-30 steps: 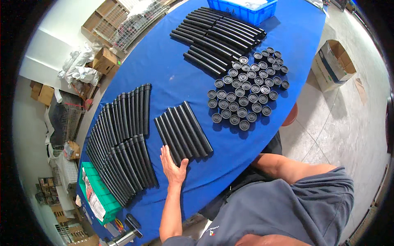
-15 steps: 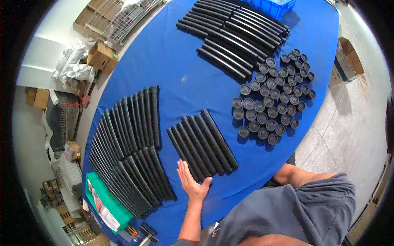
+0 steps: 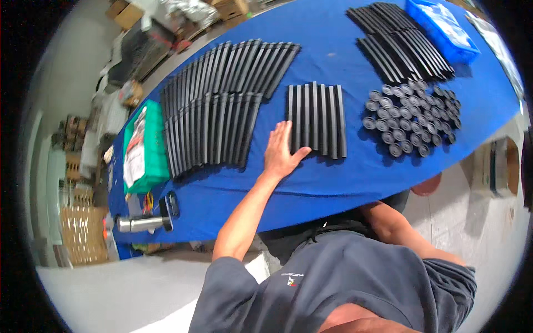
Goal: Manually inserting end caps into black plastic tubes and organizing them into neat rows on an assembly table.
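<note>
My left hand (image 3: 281, 154) lies with fingers stretched out at the near left edge of a small group of black tubes (image 3: 317, 122). Its fingers run along the leftmost tube and the thumb points toward the tubes' near ends; nothing is held. These tubes lie side by side on a blue tablecloth (image 3: 322, 180). Of my right arm only the forearm (image 3: 391, 225) shows, bent at the near table edge, and the hand itself is hidden there. A larger spread of black tubes (image 3: 214, 130) in two rows lies to the left.
Many round black caps (image 3: 410, 119) stand loosely grouped at the right. Behind them are more black tubes (image 3: 400, 47) and a blue crate (image 3: 449, 36). At the left are a green bin (image 3: 154, 144) and a silver cylinder (image 3: 139, 224). A cardboard box (image 3: 497, 166) stands on the floor at right.
The view has swung round, so the table's things sit at other angles and places in the picture. My left hand stays flat beside the small tube group.
</note>
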Demonstrator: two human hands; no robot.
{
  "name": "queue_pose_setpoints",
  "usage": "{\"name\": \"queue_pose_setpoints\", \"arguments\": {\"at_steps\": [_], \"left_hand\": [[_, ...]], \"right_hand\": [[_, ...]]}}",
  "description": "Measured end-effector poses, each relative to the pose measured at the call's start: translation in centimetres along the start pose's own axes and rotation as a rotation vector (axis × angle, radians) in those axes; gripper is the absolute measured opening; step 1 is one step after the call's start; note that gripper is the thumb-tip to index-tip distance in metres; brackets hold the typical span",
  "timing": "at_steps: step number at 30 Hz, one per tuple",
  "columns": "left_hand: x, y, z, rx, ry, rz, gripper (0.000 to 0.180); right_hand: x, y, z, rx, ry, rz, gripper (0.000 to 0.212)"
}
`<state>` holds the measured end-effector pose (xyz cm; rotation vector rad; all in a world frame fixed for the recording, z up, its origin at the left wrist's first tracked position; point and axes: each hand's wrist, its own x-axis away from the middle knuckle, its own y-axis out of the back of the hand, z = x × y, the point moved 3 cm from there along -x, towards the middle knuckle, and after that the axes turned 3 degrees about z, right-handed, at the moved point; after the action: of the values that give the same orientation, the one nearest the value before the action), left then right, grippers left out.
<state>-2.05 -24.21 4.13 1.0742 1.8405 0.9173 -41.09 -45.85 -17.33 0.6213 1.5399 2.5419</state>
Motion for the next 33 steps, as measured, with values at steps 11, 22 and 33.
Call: {"name": "queue_pose_setpoints", "arguments": {"at_steps": [11,22,33], "left_hand": [[1.4,-0.2,-0.6,0.031,0.061,0.104,0.114],[0.8,0.6,-0.1,0.097,0.073,0.058,0.108],[1.1,-0.6,0.8,0.103,0.103,-0.053,0.108]], "right_hand": [[0.8,-5.0,16.2,-0.089,0.121,0.153,0.045],[-13.3,0.7,20.2,-0.044,0.196,0.251,0.046],[-3.7,-1.3,23.1,0.156,0.383,0.195,0.046]]}}
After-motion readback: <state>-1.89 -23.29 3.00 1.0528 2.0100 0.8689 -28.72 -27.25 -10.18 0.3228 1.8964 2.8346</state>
